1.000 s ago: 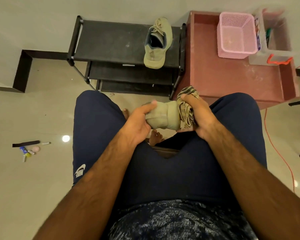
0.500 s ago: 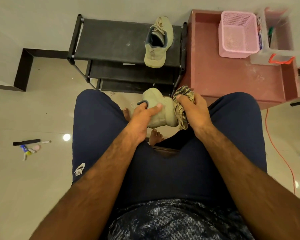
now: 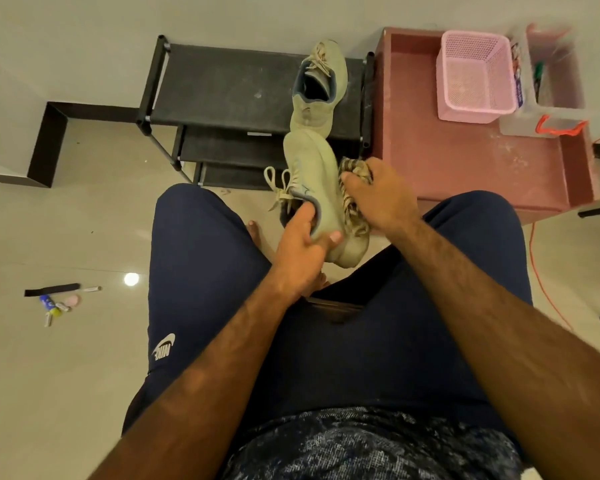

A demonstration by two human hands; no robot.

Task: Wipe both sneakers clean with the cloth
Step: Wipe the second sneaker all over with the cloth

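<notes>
The held sneaker (image 3: 312, 164) was poised between the knees, toe pointed away and heel toward the person, while the second sneaker (image 3: 321, 88) lay on the top shelf of the black shoe rack (image 3: 222, 84). The left hand (image 3: 303, 239) was clamped on the held sneaker at its collar and heel, with the thumb laid across the outer side. The right hand (image 3: 383, 199) was closed round the striped cloth (image 3: 354, 209), which was pressed against the shoe's right flank. The two hands were thus set close together, parted only by the shoe. Several failures could be judged possible from here. The shoe was gripped at one end only, so a firm stroke toward the toe might lever it out of the left hand and let it be dropped to the floor. The loose laces (image 3: 279, 183) were seen hanging at the left side and could be snagged by the cloth. The toe was seen overlapping the second sneaker in the view. Whether the two touched could not be told, but the shelved shoe might be knocked off by a forward push. Because the cloth was bunched, parts of the flank might be missed, as might the hidden sole.
</notes>
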